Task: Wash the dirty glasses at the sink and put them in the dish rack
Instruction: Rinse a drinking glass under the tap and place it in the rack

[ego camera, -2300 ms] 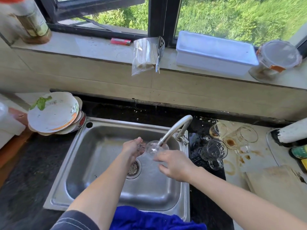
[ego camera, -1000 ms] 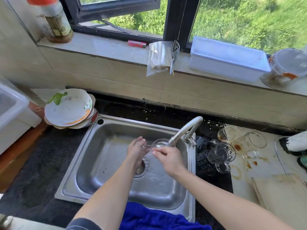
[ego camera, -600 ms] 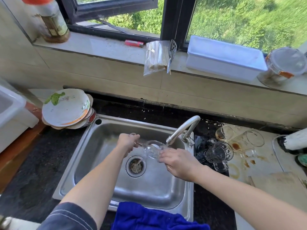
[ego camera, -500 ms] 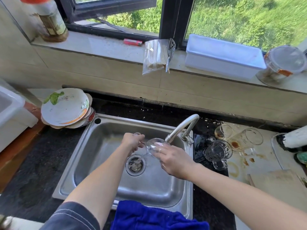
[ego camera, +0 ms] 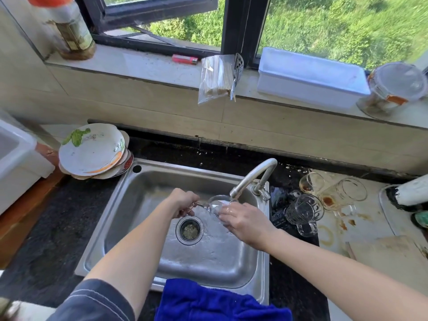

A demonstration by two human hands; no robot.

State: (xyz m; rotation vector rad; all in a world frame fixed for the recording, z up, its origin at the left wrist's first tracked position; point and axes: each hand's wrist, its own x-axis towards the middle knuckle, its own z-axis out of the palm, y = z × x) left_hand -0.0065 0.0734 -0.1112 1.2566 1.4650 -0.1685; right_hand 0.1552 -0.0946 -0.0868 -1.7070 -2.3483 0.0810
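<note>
A clear stemmed glass (ego camera: 214,203) lies on its side under the faucet spout (ego camera: 249,179), over the steel sink (ego camera: 143,195). My left hand (ego camera: 184,202) grips its stem. My right hand (ego camera: 243,222) wraps its fingers round the bowl. Right of the sink stand several dirty glasses: a clear mug (ego camera: 303,210), a small glass with brown dregs (ego camera: 311,183) and a stained mug on its side (ego camera: 342,193).
Dirty plates (ego camera: 91,151) are stacked left of the sink. A white bin (ego camera: 16,158) sits at far left. A blue cloth (ego camera: 215,302) hangs over the sink's front rim. Food scraps fill the drain strainer (ego camera: 190,230). A cutting board (ego camera: 389,253) lies at the right.
The glass was tipped and turned under the spout, my left hand shifting from its side to the stem while my right hand kept rubbing the bowl. The camera shifted slightly.
</note>
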